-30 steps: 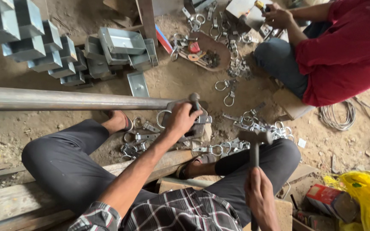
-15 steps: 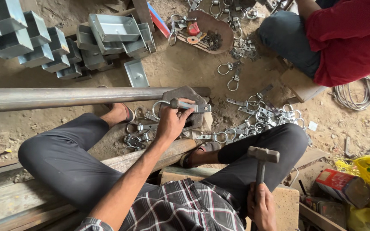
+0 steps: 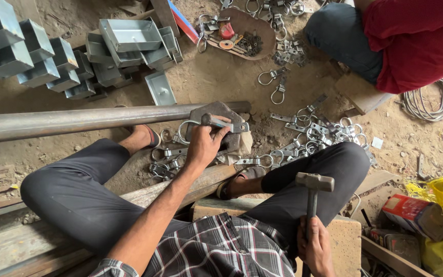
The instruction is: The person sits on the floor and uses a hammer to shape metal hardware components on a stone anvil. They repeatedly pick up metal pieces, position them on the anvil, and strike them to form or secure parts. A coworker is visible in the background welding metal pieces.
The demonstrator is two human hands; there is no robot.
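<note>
Dusty dirt floor (image 3: pixel 221 82) strewn with metal ring clamps (image 3: pixel 314 131). A shallow brown dish (image 3: pixel 255 25) holds small hardware beside stacked grey sheet-metal boxes (image 3: pixel 37 56). Left hand (image 3: pixel 203 146) fingers grip a ring clamp (image 3: pixel 216 123) on a dark iron block (image 3: pixel 221 112) beside the long steel pipe (image 3: pixel 78 120); right hand (image 3: pixel 316 249) fingers close on a hammer (image 3: pixel 313 190)

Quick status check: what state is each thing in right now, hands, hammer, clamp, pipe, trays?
Left hand: gripping the clamp.
Clamp: held flat on the block.
Right hand: gripping the hammer handle.
Hammer: upright, head raised, touching nothing.
Pipe: lying level.
Trays: stacked, open side up.
</note>
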